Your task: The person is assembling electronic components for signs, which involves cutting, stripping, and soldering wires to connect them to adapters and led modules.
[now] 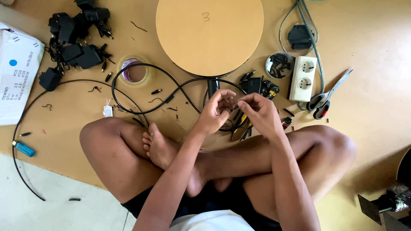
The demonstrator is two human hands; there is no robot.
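Round board (209, 34) is the landmark, flat on the floor. Person sits cross-legged just below it. Black cable (141, 92) loops out left of the board and runs in to the hands, so the end stays within reach. Pile of black adapters (72, 40) well left; white socket strip (303, 78) and scissors (327, 96) right. Left hand (214, 113) and right hand (261, 113) meet just under the board edge, fingers of both pinching the thin cable end, likely to steady it.
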